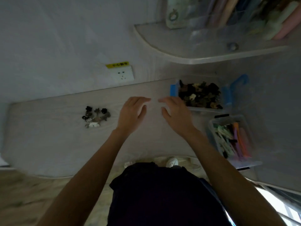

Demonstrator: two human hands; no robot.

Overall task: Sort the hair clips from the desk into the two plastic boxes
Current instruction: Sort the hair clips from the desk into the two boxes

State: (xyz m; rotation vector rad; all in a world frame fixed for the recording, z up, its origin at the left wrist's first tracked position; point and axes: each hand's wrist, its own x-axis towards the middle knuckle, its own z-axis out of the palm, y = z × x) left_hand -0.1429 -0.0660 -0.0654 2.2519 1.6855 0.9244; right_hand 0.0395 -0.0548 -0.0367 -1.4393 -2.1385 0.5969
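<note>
From the head camera, both hands hover above the pale wood-grain desk (48, 144), fingers spread and relaxed, holding nothing: the left hand (132, 112) and right hand (175, 112) sit near each other, palms down. The small heap of dark and pale hair clips (95, 117) lies on the desk to the left of the hands, nearer the left hand; it has no clear long axis. The clear plastic box with blue latches (173, 88), full of dark clips, sits just beyond the right hand. A second clear plastic box (211, 126) with long pastel clips stands further right, nearer the person.
</note>
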